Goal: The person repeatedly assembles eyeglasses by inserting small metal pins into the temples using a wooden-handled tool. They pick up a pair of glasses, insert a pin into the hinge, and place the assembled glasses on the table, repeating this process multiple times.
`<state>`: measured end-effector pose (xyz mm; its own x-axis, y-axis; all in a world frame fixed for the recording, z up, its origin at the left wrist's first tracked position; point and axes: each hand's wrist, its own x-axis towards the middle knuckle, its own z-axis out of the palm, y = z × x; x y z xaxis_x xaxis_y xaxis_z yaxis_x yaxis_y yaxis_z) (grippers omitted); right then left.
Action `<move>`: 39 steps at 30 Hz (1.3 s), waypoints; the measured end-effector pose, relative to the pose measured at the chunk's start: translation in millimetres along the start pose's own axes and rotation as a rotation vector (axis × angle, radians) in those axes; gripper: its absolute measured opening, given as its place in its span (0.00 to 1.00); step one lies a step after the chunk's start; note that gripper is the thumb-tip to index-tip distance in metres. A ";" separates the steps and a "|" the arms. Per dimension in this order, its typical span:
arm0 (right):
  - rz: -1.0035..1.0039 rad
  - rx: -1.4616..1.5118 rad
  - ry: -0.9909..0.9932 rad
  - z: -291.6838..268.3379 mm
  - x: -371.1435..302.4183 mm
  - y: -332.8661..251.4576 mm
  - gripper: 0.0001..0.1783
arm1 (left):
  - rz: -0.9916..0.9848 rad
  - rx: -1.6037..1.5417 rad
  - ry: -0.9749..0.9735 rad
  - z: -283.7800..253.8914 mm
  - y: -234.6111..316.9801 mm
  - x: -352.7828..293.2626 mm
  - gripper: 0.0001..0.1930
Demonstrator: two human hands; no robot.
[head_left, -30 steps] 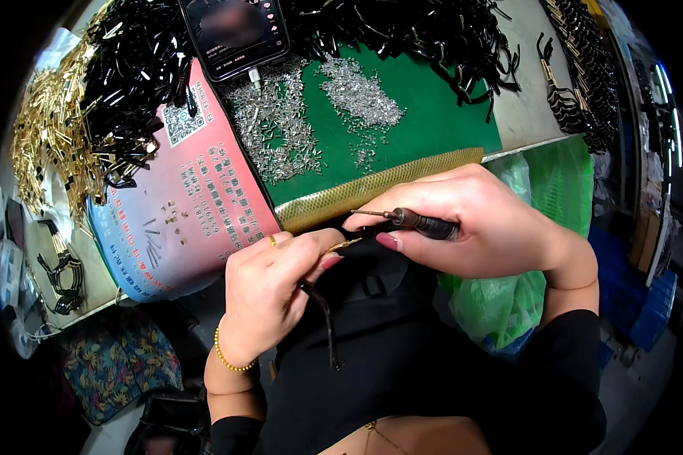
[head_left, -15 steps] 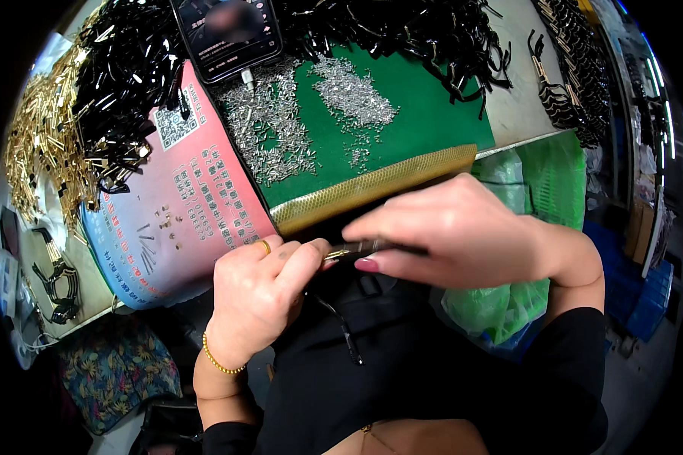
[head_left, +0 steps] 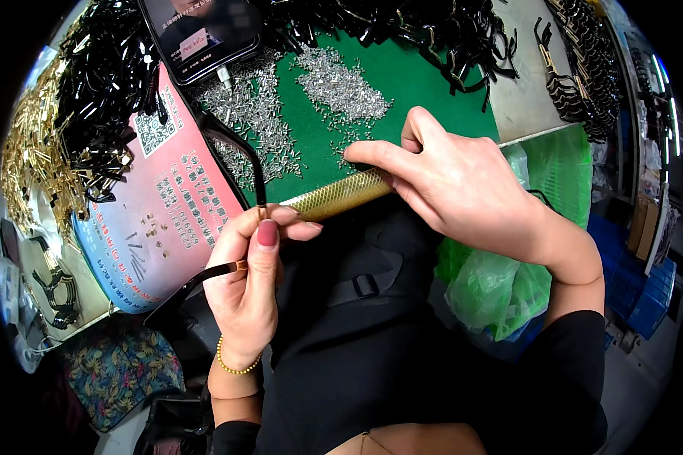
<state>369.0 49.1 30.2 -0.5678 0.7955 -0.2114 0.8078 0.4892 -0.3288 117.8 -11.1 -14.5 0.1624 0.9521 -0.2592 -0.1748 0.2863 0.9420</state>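
My left hand (head_left: 247, 284) is closed around two black eyeglass temples with gold-coloured metal ends. One temple (head_left: 259, 171) rises from the fingers toward the phone; the other (head_left: 205, 274) sticks out to the left below it. My right hand (head_left: 440, 171) reaches over the near edge of a green mat (head_left: 425, 95), its index finger stretched out to the lower end of a pile of tiny silver metal pieces, perhaps screws (head_left: 345, 87). Its thumb is apart from that finger, and nothing shows between them. A second pile of longer silver pieces (head_left: 262, 133) lies to the left.
A gold textured strip (head_left: 334, 197) edges the mat. A phone (head_left: 201, 38) with a cable stands behind the piles. Heaps of black temples (head_left: 102, 83) and gold-ended ones (head_left: 42, 144) lie left, with more at the back. Green plastic bags (head_left: 501, 288) hang on the right.
My hands have moved apart: the right has gone up to the silver pile, while the left has turned its palm up, with two temples now showing in it.
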 end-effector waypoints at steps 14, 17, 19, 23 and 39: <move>-0.091 0.350 -0.054 5.5 16.9 -6.0 0.25 | 0.006 0.145 0.033 -3.8 1.8 10.7 0.15; 0.171 1.111 -0.383 -15.7 25.8 -23.9 0.27 | 0.038 0.185 0.034 -2.6 1.1 11.8 0.15; 0.407 1.340 -0.610 -33.9 32.8 -34.3 0.28 | 0.053 0.222 0.062 -1.9 0.0 10.3 0.15; 0.421 1.354 -0.607 -31.9 35.3 -36.4 0.29 | 0.069 0.298 0.090 -0.2 -0.8 9.7 0.13; -0.039 0.352 0.010 17.0 1.9 -28.6 0.29 | 0.659 1.131 0.144 2.7 -16.0 24.7 0.12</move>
<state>342.1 30.6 23.5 -0.5940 0.7831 -0.1842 0.6808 0.3674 -0.6337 127.3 7.6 -35.4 0.2434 0.9006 0.3601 0.7345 -0.4136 0.5380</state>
